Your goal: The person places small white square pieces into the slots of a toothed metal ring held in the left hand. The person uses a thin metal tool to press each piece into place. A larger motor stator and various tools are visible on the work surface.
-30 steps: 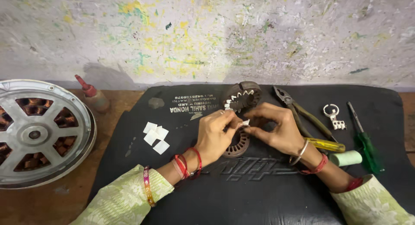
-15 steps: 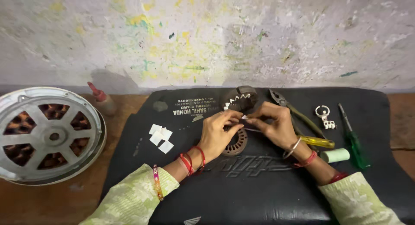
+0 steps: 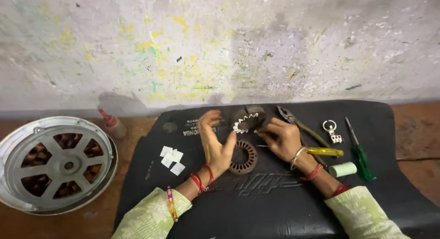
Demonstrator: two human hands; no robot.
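Black mat [image 3: 275,207] under both hands: left hand [image 3: 215,142] spread beside the stator [image 3: 248,118], right hand [image 3: 280,137] pinching a paper slip at it; slip might slide out.

We have only one view, from a camera worn on our head, looking forward and down over the black padded mat [image 3: 275,207] on the brown surface [image 3: 68,225]. It faces the paint-flecked grey wall [image 3: 220,46] behind, which fills the upper half. Our forearms enter from the bottom edge, close to the lens.
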